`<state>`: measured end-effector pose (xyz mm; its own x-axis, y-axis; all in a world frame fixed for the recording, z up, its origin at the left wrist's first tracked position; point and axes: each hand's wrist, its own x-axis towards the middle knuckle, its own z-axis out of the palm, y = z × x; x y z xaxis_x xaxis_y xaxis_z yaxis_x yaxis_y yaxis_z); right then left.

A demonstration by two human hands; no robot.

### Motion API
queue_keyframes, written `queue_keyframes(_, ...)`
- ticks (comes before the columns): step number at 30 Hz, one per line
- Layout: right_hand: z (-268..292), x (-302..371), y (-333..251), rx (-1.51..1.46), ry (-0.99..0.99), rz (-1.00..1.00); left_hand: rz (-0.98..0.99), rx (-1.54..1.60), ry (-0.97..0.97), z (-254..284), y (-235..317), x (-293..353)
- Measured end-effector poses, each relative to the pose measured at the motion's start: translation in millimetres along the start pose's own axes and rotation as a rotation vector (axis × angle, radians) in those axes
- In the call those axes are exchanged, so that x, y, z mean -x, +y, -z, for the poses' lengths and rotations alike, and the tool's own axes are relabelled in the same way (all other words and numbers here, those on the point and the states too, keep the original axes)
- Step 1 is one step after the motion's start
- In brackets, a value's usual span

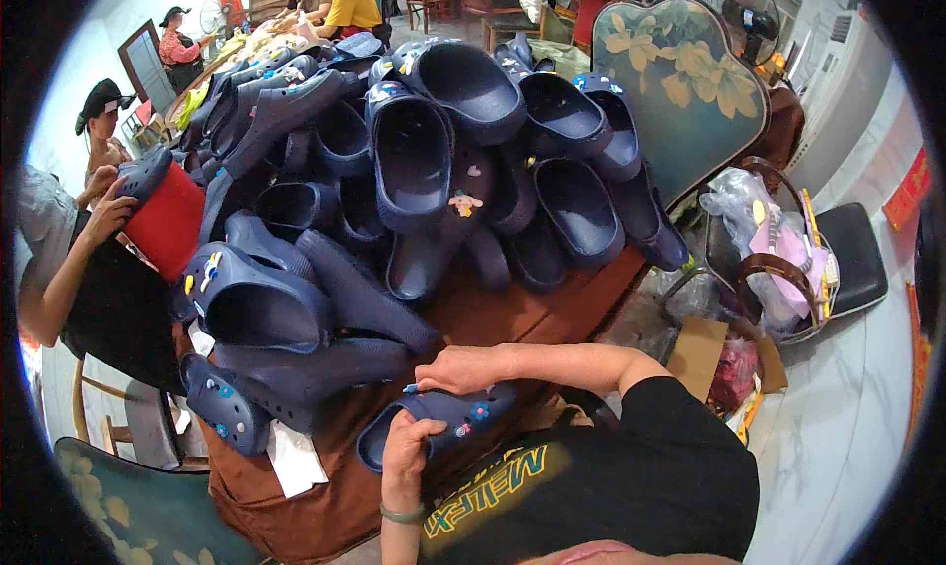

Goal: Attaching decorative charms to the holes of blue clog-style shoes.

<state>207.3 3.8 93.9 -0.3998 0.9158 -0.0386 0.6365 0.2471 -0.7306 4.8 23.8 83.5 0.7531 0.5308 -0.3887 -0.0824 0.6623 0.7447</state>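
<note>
Close to my body, a navy foam clog [448, 409] with small colourful charms on its upper is in my left hand [406, 447]. The thumb of that hand lies over the clog's side, and a bracelet circles the wrist. Just above the clog, my right hand [459, 369] is closed in a pinch. A small light-blue piece [411, 389] shows at its fingertips; its kind is too small to make out. Beside the left hand, another charm-dotted clog [225, 407] rests near white paper [296, 459] at the table edge.
A tall heap of navy clogs [414, 161] covers much of the brown-covered table [512, 314]. At left, another person holds a clog near a red object [168, 220]. Chairs with floral backs [680, 82], a basket of plastic bags [774, 250] and a cardboard box [700, 353] stand around.
</note>
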Motion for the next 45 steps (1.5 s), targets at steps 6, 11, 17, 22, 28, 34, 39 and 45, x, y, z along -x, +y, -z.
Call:
queue_keyframes(6,-7.8,-6.0,19.2,-0.018,0.144,-0.012,0.014,-0.022,-0.087,7.0,-5.5,2.2)
queue_keyframes(11,2.7,-1.6,26.6,-0.225,0.125,-0.074,0.006,-0.028,-0.022,-15.4,2.4,22.3)
queue_keyframes(17,-1.2,14.0,31.6,-0.182,0.18,-0.185,-0.103,0.002,0.106,-0.6,-8.2,36.5)
queue_keyframes(22,-10.6,29.7,41.4,-0.131,0.364,-0.05,-0.126,0.079,0.167,2.0,-2.7,36.4)
queue_keyframes(28,-12.3,40.3,-1.5,0.205,0.417,0.186,-0.046,0.093,0.293,8.2,-9.8,37.8)
queue_keyframes(34,-15.7,52.2,7.1,0.07,0.242,0.148,-0.097,0.108,0.277,10.5,-17.4,34.4)
queue_keyframes(39,-17.9,55.2,0.5,-0.163,0.234,0.123,-0.075,0.057,0.181,-2.4,-0.2,39.6)
queue_keyframes(45,-26.7,49.0,1.4,-0.067,0.365,0.099,-0.076,0.052,0.178,6.4,-8.0,34.5)
